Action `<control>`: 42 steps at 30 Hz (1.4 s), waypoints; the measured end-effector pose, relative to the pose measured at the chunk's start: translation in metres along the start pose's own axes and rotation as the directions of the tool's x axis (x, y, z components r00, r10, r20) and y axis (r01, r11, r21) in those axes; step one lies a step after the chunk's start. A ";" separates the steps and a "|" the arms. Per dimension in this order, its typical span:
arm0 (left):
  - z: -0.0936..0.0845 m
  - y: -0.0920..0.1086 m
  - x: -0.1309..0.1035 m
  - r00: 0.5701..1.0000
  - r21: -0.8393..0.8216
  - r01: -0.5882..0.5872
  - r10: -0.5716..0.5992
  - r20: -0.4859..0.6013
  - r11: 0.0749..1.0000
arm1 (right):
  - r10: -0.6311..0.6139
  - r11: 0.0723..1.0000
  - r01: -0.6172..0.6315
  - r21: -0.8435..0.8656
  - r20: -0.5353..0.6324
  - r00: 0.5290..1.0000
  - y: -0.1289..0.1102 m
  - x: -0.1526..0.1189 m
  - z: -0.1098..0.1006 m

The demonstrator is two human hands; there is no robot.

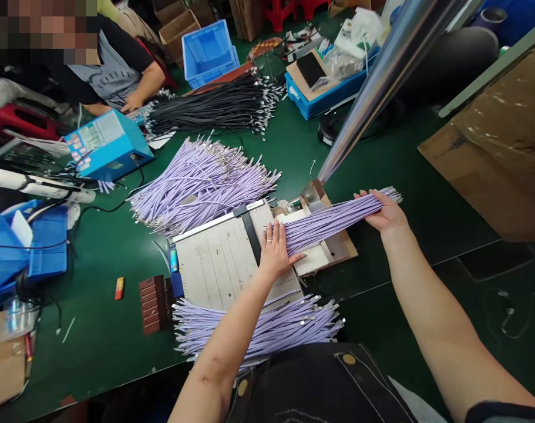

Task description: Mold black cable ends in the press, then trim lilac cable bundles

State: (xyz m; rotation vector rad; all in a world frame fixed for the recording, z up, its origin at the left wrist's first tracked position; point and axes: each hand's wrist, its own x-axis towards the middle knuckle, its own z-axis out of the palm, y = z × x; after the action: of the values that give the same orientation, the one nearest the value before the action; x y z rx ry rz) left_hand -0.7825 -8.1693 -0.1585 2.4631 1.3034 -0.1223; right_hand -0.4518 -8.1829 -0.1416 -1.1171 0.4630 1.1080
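Note:
A bundle of lilac cables (329, 220) with metal-tipped ends stretches between my two hands, over the right side of a pale board (218, 258). My left hand (275, 249) lies over the bundle's left end, fingers straight and thumb spread to the right. A ring is on one finger. My right hand (385, 214) is closed around the bundle's right end, and the tips stick out past it. Under the bundle is an open-topped fixture (337, 249) with metal and white parts. A dark strip (251, 235) crosses the board left of my left hand.
More lilac cables lie in a pile (201, 185) beyond the board and a nearer pile (258, 326) before me. A metal pole (373, 82) rises behind the fixture. Black cables (209, 106), a blue machine (111, 144) and a co-worker (117, 64) are farther back. Cardboard (491, 141) stands right.

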 end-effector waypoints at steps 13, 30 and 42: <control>-0.005 -0.013 -0.010 0.995 0.104 0.100 -0.100 -0.003 0.990 | 0.039 0.999 -0.040 0.009 0.100 0.994 0.024 0.005 0.011; 0.002 -0.009 -0.003 0.988 0.129 0.125 -0.112 -0.102 0.984 | -0.140 0.918 0.017 0.396 0.283 0.949 0.013 0.028 -0.009; -0.037 -0.072 -0.003 0.749 -0.425 0.539 -0.645 -0.153 0.727 | -0.158 0.965 0.094 0.243 0.257 0.953 0.009 0.032 -0.014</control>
State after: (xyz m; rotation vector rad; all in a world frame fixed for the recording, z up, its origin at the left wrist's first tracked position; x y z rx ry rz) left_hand -0.8463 -8.1216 -0.1419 1.7121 2.0186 0.3122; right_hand -0.4431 -8.1803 -0.1771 -0.7658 0.2865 1.0484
